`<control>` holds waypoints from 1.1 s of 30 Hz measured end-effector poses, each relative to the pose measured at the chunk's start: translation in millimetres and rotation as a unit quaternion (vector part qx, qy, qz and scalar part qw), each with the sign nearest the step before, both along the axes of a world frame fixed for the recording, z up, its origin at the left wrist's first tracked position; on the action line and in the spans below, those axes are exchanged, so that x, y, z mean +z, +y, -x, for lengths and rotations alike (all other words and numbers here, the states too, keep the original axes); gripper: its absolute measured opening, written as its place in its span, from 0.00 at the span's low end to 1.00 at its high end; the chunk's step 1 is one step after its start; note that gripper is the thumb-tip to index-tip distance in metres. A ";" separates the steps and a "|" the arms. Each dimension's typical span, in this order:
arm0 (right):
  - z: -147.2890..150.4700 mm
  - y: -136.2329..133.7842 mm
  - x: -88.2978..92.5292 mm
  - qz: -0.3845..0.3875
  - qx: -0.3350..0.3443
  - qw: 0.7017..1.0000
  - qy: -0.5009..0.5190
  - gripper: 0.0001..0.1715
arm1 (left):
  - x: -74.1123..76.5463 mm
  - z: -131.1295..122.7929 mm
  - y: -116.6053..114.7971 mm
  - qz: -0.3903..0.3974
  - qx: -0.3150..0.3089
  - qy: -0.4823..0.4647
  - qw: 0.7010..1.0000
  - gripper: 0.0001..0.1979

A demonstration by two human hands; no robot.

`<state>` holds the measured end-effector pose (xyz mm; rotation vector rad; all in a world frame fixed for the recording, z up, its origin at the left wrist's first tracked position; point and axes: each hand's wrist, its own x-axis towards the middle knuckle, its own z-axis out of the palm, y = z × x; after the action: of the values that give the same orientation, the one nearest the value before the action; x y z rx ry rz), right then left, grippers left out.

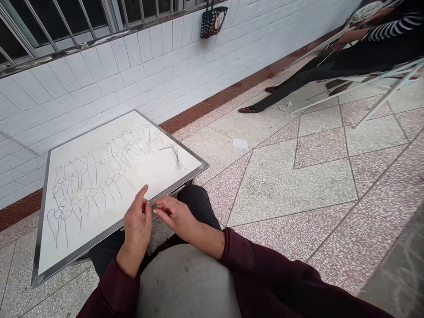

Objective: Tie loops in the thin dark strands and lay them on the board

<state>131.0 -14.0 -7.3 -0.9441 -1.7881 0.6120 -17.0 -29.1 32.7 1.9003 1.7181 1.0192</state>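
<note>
My left hand (137, 223) and my right hand (174, 214) meet over my lap at the near edge of a white board with a metal rim (99, 240). Both pinch a thin strand between fingertips; it is too fine to name. Rows of looped thin wires (96, 176) lie on the board. A small bundle of straight strands (174, 154) lies near the board's far right corner.
A white tiled wall (132, 70) with barred windows runs behind the board. A bag (212, 20) hangs on the wall. Another person sits on a metal chair (374, 75) at the far right, legs stretched over the terrazzo floor (298, 176). A paper scrap (240, 143) lies on the floor.
</note>
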 end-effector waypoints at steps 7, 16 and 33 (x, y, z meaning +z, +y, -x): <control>-4.6 4.1 1.0 0.105 0.032 0.992 0.059 0.09 | 8.6 -0.2 0.4 0.042 0.001 0.035 0.998 0.24; -10.5 7.1 1.8 -0.008 0.005 1.000 -0.011 0.07 | 2.6 -3.1 1.2 0.084 -0.038 -0.184 0.979 0.24; -21.8 9.8 -12.4 -0.202 0.014 0.967 -0.157 0.15 | 3.6 -4.8 3.3 0.148 -0.028 -0.329 0.932 0.24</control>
<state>152.8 -4.2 -19.7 -0.7606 -2.1050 0.1008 -12.2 -25.8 36.3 1.2160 1.3173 1.1292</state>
